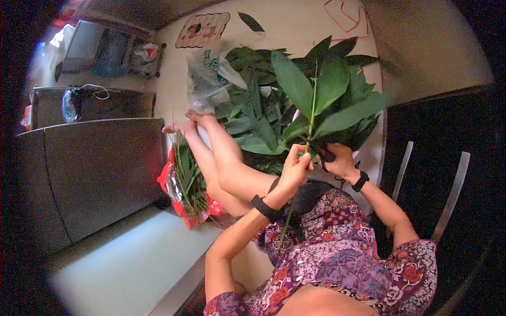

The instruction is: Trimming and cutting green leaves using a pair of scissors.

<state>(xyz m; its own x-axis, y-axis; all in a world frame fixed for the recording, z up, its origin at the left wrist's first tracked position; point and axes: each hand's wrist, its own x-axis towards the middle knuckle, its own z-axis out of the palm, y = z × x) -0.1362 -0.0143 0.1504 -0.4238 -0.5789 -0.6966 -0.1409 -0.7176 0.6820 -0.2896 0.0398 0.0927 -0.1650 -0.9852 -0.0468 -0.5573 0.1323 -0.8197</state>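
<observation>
My left hand (295, 168) grips a green stem (309, 132) with several broad leaves (334, 85) spreading from its upper part. The stem's lower end hangs below the hand, in front of the patterned dress. In my right hand (343, 160) are black-handled scissors (327, 157), close beside the stem just above my left fingers. Leaves and shadow hide the blades, so their exact position is unclear. Beyond both hands lies a heap of cut green leaves (259, 128), with a translucent plastic bag (207, 75) at its left edge.
My bare legs (229, 170) stretch out left of the heap. Next to them, a red and clear wrapper (172, 185) holds thin stems. A patterned mat (202, 30) and a single leaf (251, 22) lie farther off. Dark cabinets (104, 177) stand left; a dark panel with pale handles (452, 193) is right.
</observation>
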